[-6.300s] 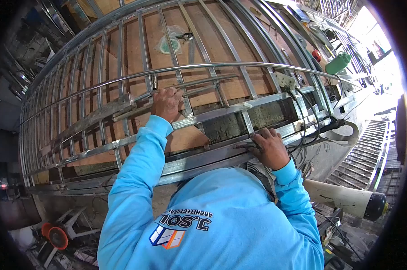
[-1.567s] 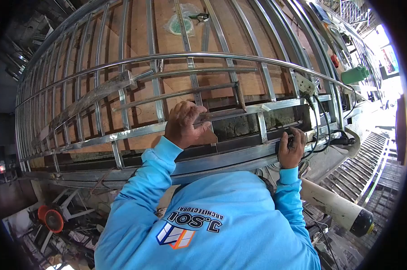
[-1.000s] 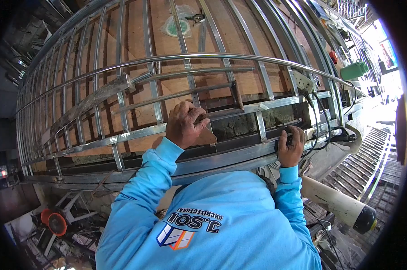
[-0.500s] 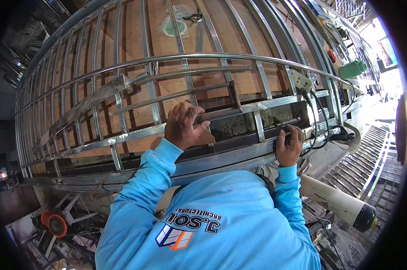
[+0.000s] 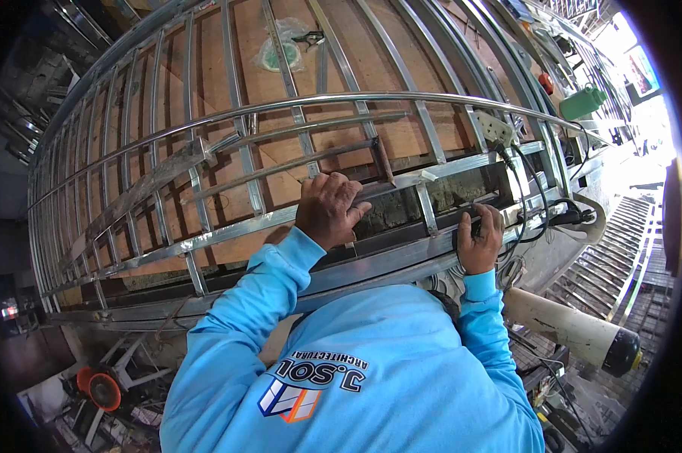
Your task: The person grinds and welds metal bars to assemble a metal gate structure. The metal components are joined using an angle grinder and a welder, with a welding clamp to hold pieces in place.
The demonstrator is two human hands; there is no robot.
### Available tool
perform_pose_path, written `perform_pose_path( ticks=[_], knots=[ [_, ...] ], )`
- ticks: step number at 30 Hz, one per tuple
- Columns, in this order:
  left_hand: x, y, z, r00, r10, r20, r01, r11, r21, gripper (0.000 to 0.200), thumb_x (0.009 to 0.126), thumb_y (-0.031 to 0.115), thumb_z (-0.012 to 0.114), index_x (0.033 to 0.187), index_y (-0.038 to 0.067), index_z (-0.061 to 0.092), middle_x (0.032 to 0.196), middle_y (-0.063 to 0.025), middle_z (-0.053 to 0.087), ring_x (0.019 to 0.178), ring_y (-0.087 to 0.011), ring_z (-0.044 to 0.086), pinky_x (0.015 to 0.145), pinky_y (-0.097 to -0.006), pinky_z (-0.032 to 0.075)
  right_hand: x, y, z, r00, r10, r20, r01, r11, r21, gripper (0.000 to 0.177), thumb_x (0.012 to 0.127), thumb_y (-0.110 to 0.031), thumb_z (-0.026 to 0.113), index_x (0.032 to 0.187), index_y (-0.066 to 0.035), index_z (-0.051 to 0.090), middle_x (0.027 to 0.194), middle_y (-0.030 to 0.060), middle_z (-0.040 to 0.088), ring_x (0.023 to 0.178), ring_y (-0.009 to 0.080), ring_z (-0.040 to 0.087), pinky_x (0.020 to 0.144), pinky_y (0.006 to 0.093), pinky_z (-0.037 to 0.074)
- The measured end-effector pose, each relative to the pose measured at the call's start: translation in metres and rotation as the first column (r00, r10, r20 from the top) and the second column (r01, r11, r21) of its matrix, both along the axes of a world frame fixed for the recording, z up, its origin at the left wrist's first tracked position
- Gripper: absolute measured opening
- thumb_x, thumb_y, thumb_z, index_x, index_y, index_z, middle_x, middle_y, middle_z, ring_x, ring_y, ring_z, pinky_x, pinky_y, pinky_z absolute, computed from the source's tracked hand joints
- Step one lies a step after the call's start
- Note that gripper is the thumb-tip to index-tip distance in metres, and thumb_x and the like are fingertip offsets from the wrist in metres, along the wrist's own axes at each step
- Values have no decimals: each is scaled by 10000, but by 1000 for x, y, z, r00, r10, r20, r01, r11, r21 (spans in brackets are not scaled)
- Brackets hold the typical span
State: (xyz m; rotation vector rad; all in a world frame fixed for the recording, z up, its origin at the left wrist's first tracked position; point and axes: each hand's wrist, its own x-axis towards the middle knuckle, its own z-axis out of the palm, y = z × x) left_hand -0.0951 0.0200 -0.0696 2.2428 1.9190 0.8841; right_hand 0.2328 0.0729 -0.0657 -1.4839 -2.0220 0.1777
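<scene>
My left hand [image 5: 329,208] lies over the inner metal rail [image 5: 261,222] of a large barred frame, its fingers bent across the rail and its thumb held apart. My right hand [image 5: 480,240] rests at the front metal rail [image 5: 382,263], thumb and fingers apart with nothing visible between them. Between the hands, a short crosspiece [image 5: 426,209] joins the two rails. Just beyond my left hand lies a rusty bar with a bent end [image 5: 382,161]. My palms and the undersides of my fingers are hidden.
A long shiny tube [image 5: 310,100] crosses the frame bars. A power outlet box [image 5: 495,128] with black cables [image 5: 523,196] sits right of my hands. Further off are a green bottle [image 5: 582,102] and a green tape roll in plastic [image 5: 279,56]. A thick pale pipe [image 5: 567,330] juts out at lower right.
My left hand has shifted to the right along the inner rail. My right hand stays at nearly the same place on the front rail. The view has tilted slightly.
</scene>
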Motion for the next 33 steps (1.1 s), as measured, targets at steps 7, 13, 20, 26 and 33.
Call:
perform_pose_path(
  ticks=[7, 13, 20, 26, 33],
  knots=[
    [0, 6, -2, 999, 19, 33, -18, 1000, -18, 324, 810, 261, 831, 1039, 110, 658, 987, -80, 634, 941, -317, 602, 822, -482, 437, -2, -2, 3, 1000, -8, -8, 8, 1000, 24, 267, 899, -152, 709, 1128, -17, 676, 1106, 203, 649, 1062, 404, 600, 961, 493, 469],
    [-1, 6, -2, 998, 27, 52, -27, 1000, -11, 280, 814, 227, 817, 1011, 100, 663, 988, -84, 634, 927, -320, 601, 820, -485, 434, -3, -1, 4, 1000, -5, -9, 6, 999, 35, 254, 900, -154, 709, 1115, -22, 678, 1101, 202, 653, 1054, 402, 605, 958, 496, 469],
    [-3, 7, 0, 998, -3, 66, 3, 1000, -3, 272, 826, 235, 809, 1014, 102, 664, 990, -82, 635, 923, -319, 597, 825, -478, 439, -3, -1, 3, 1000, -5, -19, 6, 1000, 25, 262, 903, -157, 708, 1125, -24, 672, 1109, 192, 652, 1057, 396, 605, 962, 495, 468],
    [-7, 8, 1, 997, -36, 73, 38, 999, -23, 263, 856, 261, 790, 1020, 99, 663, 976, -71, 637, 922, -316, 594, 833, -482, 455, -2, -1, 2, 1000, 5, -11, -5, 1000, 24, 259, 900, -152, 708, 1123, -25, 671, 1115, 189, 646, 1061, 393, 600, 970, 491, 461],
    [-8, 8, 0, 997, -30, 69, 30, 1000, -3, 264, 858, 267, 790, 1012, 103, 652, 972, -60, 642, 910, -311, 597, 821, -467, 465, -2, -1, 3, 1000, -1, 3, 1, 1000, 31, 250, 898, -146, 707, 1116, -28, 675, 1112, 190, 648, 1064, 392, 600, 968, 493, 464]
  ],
)
